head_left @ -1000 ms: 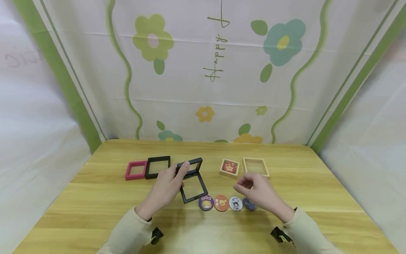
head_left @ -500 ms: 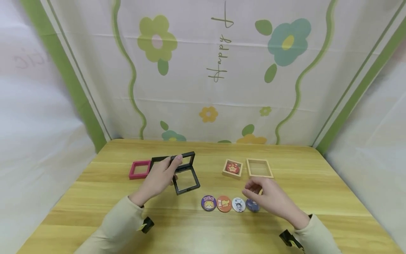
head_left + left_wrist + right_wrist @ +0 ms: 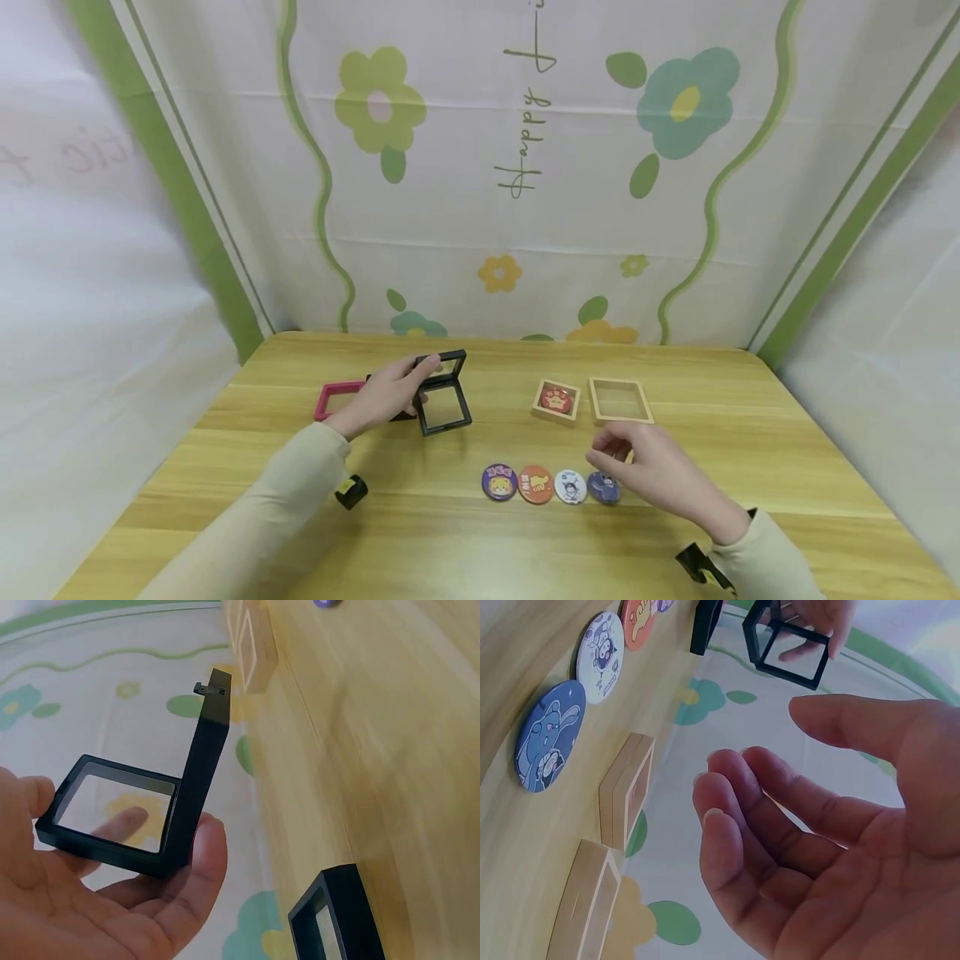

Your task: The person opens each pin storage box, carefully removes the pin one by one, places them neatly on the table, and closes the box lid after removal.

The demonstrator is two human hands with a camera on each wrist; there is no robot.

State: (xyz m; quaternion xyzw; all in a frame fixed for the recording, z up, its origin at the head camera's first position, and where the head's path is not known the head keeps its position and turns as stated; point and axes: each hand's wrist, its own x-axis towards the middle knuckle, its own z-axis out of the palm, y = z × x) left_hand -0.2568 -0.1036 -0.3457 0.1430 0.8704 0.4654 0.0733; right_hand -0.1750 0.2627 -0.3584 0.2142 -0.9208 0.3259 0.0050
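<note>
My left hand (image 3: 384,398) grips a hinged black display frame (image 3: 206,742) by one side, thumb over its edge. The two halves of the frame stand spread apart, with clear film in them, raised above the table. My right hand (image 3: 656,467) hovers with loosely curled fingers and holds nothing. Nearest to it is a blue round badge (image 3: 604,488). Beside that badge, a white badge (image 3: 571,487), an orange badge (image 3: 536,484) and a purple badge (image 3: 499,482) lie in a row.
A second black frame (image 3: 352,915) lies on the table, mostly hidden by my left hand in the head view. A pink frame (image 3: 321,402) is left of it. Farther right are a small wooden frame (image 3: 551,414) containing a red badge and a larger wooden frame (image 3: 622,421).
My left hand has carried the spread black frame away from the badges, farther back on the table. My right hand has shifted slightly, uncovering more of the blue badge.
</note>
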